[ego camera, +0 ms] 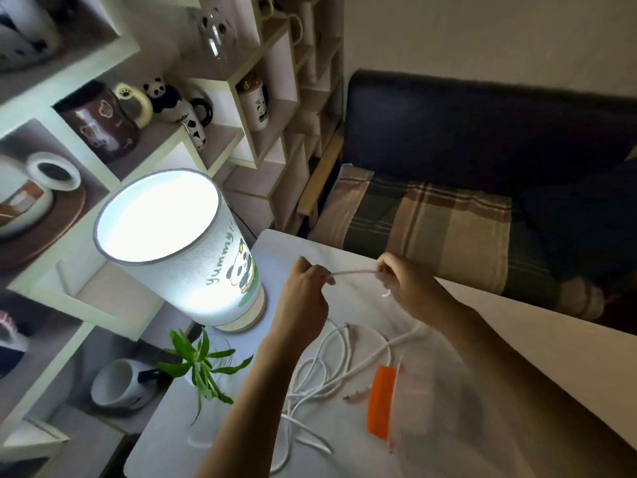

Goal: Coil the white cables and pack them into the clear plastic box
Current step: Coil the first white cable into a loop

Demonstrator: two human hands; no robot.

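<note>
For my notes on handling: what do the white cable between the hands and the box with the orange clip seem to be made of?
White cable: probably a flexible plastic or rubber jacket, matte; it bends and loops freely on the table. Box: clear, glossy, likely hard plastic; the tabletop shows through it. Its orange clip looks like opaque, smooth plastic.

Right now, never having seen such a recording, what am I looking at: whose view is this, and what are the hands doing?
One picture, from a camera worn on a person's head, looking down at a white table. No machine. The left hand and right hand pinch a white cable stretched between them. More loose white cables lie tangled below. A clear plastic box with an orange latch sits right; a lit panda lamp stands left.
</note>
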